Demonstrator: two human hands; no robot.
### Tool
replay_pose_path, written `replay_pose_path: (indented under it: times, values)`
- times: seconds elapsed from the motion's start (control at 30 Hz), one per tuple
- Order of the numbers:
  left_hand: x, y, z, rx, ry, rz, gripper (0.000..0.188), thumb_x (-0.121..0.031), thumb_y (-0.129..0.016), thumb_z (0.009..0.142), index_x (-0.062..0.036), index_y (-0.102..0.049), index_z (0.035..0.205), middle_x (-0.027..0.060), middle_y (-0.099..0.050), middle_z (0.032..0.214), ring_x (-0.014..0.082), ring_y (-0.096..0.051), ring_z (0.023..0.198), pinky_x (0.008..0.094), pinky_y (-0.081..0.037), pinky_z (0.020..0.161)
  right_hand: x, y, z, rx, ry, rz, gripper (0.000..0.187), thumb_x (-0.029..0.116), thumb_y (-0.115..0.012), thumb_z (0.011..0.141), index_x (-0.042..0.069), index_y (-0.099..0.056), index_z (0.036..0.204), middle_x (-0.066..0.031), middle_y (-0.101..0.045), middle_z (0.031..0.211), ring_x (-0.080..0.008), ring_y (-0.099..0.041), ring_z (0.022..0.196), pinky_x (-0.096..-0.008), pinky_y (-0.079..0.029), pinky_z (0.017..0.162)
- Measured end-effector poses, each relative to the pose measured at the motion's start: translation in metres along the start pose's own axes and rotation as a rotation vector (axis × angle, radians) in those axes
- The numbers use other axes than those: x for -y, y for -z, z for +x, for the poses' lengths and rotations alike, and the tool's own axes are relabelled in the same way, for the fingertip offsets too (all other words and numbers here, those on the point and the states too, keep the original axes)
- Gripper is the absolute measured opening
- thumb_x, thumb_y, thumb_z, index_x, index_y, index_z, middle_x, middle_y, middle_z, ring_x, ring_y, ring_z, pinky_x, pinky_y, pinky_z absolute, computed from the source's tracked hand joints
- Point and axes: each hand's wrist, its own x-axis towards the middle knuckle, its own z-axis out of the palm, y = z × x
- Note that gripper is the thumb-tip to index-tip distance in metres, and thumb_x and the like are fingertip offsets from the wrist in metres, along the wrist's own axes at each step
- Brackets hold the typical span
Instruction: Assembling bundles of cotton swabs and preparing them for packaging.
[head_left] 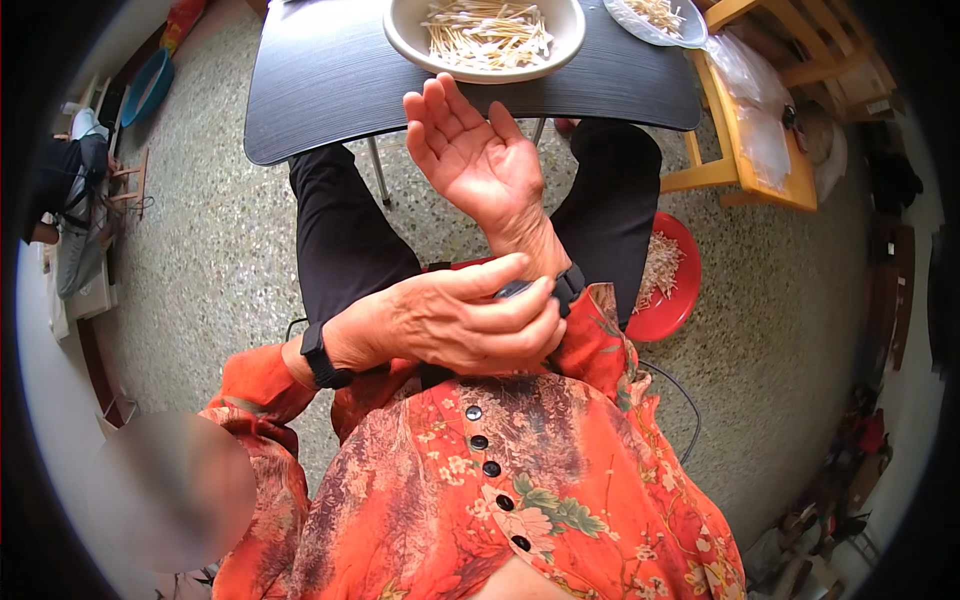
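My right hand (480,165) is held palm up with its fingers stretched out, just in front of the table edge, and holds nothing. Across my right wrist lies my left hand (455,315), its fingers curled round a dark wrist device (514,290) on a black strap (570,288). The fingers partly hide that device. A second black wristband (320,355) sits on my left wrist. Beyond my right hand, on the black table (320,95), stands a pale oval basin (398,35) filled with cotton swabs (490,35).
A clear bowl (690,32) of swabs stands at the table's right end. Beside my right leg is a red basin (690,290) with small pale sticks. A yellow wooden chair (735,165) bears plastic bags (760,120). A cable (690,405) lies on the speckled floor.
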Motion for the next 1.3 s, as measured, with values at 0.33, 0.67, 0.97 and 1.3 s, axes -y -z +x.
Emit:
replay_pose_path:
  times: [0.33,0.67,0.97,1.3]
  values:
    - [0.005,-0.007,0.015,0.170,0.058,-0.023,0.033,-0.016,-0.048,0.080,0.0012,-0.053,0.107,0.0170,-0.054,0.118,0.0279,-0.051,0.114,0.0418,-0.036,0.102,-0.003,0.004,0.004,-0.025,-0.004,-0.207,0.054,0.040,-0.028,0.095,-0.004,-0.051,0.116,-0.0196,-0.058,0.113,-0.0357,-0.048,0.114,-0.0480,-0.034,0.099]
    - [0.007,-0.014,0.018,0.146,0.150,-0.252,0.032,-0.011,-0.056,0.074,0.0003,-0.052,0.103,0.0137,-0.059,0.105,0.0268,-0.057,0.104,0.0399,-0.042,0.096,-0.019,0.017,0.002,-0.169,0.095,-0.894,0.053,0.042,-0.032,0.095,-0.003,-0.058,0.102,-0.0132,-0.064,0.086,-0.0259,-0.062,0.085,-0.0369,-0.048,0.079]
    - [0.009,-0.011,0.023,0.236,0.156,-0.281,0.033,-0.012,-0.055,0.073,0.0015,-0.052,0.103,0.0134,-0.059,0.102,0.0263,-0.058,0.099,0.0389,-0.043,0.093,-0.027,0.014,-0.005,-0.054,0.411,-2.253,0.037,0.030,-0.043,0.094,0.002,-0.061,0.077,-0.0076,-0.055,0.058,-0.0186,-0.054,0.053,-0.0312,-0.044,0.054]
    - [0.007,-0.030,0.018,0.154,0.171,-0.231,0.036,-0.013,-0.055,0.074,-0.0001,-0.051,0.107,0.0120,-0.058,0.107,0.0258,-0.057,0.103,0.0394,-0.042,0.094,-0.004,0.037,-0.001,-0.114,0.346,-2.513,0.026,0.026,-0.054,0.087,0.005,-0.057,0.072,-0.0078,-0.057,0.060,-0.0231,-0.059,0.055,-0.0354,-0.046,0.050]
